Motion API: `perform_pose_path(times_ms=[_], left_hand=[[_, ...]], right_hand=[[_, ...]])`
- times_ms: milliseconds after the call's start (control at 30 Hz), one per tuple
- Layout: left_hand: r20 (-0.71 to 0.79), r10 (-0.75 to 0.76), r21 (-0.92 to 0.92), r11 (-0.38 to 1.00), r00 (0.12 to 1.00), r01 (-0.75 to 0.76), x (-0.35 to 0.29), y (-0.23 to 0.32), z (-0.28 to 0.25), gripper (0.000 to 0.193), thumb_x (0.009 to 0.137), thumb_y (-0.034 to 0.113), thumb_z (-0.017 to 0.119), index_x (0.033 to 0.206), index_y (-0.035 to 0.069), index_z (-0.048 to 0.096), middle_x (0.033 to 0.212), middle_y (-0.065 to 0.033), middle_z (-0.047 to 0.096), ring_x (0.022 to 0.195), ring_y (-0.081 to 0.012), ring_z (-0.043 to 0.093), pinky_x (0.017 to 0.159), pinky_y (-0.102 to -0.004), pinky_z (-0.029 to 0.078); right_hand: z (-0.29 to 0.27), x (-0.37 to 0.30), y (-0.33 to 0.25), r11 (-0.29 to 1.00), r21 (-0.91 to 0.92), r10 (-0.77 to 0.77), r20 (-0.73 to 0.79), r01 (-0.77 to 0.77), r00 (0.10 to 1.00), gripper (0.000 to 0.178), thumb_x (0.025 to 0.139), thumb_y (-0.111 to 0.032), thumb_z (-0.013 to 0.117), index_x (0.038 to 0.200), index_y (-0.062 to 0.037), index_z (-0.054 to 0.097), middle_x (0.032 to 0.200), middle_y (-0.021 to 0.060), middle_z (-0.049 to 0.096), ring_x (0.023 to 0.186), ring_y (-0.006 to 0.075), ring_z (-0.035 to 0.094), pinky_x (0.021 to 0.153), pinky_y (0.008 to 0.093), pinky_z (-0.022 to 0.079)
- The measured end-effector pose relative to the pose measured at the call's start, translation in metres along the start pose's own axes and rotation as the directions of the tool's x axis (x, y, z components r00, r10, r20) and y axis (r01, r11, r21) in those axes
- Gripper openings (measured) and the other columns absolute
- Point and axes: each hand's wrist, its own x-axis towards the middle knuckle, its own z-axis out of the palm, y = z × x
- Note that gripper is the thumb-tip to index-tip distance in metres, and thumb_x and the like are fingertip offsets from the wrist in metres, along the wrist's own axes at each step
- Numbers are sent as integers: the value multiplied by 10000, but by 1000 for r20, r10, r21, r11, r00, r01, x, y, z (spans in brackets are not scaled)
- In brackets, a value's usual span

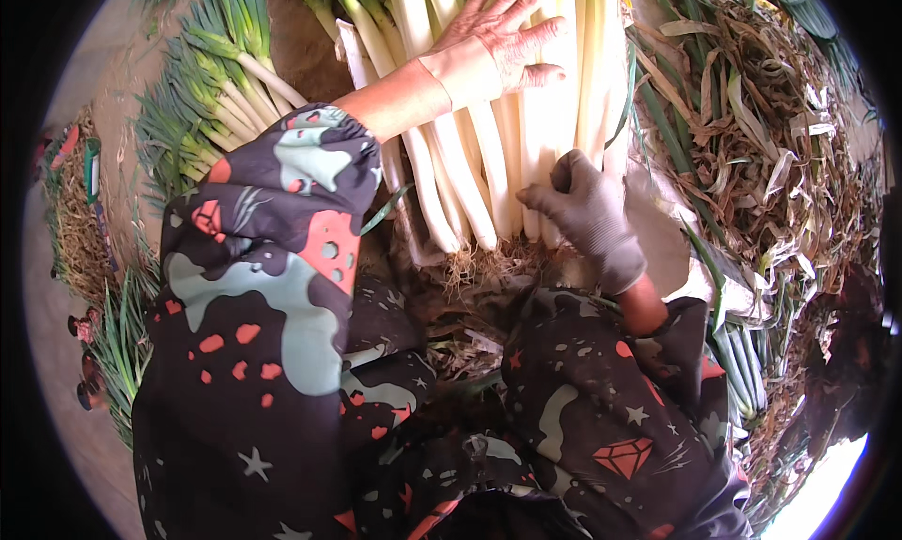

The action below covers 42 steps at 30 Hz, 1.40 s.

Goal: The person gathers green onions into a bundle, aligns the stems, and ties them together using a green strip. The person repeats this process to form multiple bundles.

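Observation:
A row of long green onions (481, 169) with thick white stalks lies in front of me, their roots (474, 266) toward my lap. Across the upper stalks rests my bare left hand (507, 42), palm down with its fingers spread. My right hand (594, 216), in a grey glove, is at the lower right of the row near the root ends. Its fingers are curled in and its thumb points left against the stalks. Whatever may be between those fingers is hidden.
More green onions (230, 99) lie on the ground at the far left, with green leaves (122, 343) below them. On the right is a large heap of dry, peeled leaves (752, 155). A pale board-like edge (404, 216) runs along the row's left side.

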Motion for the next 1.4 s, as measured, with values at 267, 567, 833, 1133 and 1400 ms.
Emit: perform_pose_path(times_ms=[267, 567, 833, 1133, 1400], left_hand=[[-75, 24, -18, 1000, 997, -25, -1, -5, 24, 660, 941, 500, 513, 1426, 54, 461, 1621, -226, 57, 1504, -389, -2, 1151, -631, 152], [-234, 60, 8, 998, 970, -60, 1, -10, 44, 586, 945, 456, 517, 1410, 102, 473, 1593, -205, 194, 1497, -367, 94, 1162, -598, 172], [-382, -33, -125, 992, 923, -17, -20, -26, 6, 390, 950, 378, 602, 1254, 135, 590, 1486, -147, 416, 1395, -318, 357, 1170, -535, 261], [-357, -514, -328, 851, 780, 410, -115, -33, 27, 497, 984, 319, 563, 1360, 3, 480, 1390, -237, 497, 1277, -379, 505, 1107, -416, 401], [-201, -724, -551, 640, 660, 535, -105, 5, 54, 1000, 810, 448, 747, 1562, 169, 149, 1550, -374, 26, 1440, -562, 22, 1154, -618, 152]], right_hand=[[2, -29, 33, 993, -114, 10, -64, -17, 998, 230, 804, -102, 761, 894, 46, 609, 717, 67, 653, 677, 105, 618, 622, 276, 525], [25, -51, -11, 870, -170, -479, -70, 462, 875, 305, 791, -230, 810, 745, -57, 564, 628, 101, 604, 511, 219, 599, 498, 380, 489], [100, -20, -15, 609, -573, -529, 221, 548, 819, 243, 818, -271, 679, 742, -76, 557, 686, 108, 586, 561, 307, 611, 468, 424, 479], [123, -17, -22, 430, -699, -448, 384, 572, 807, 202, 856, -221, 629, 778, -45, 569, 730, 140, 617, 591, 304, 643, 494, 434, 508], [118, -13, -17, 514, -555, -585, 331, 654, 740, 251, 840, -257, 689, 746, -72, 547, 697, 123, 595, 589, 323, 625, 506, 444, 494]])
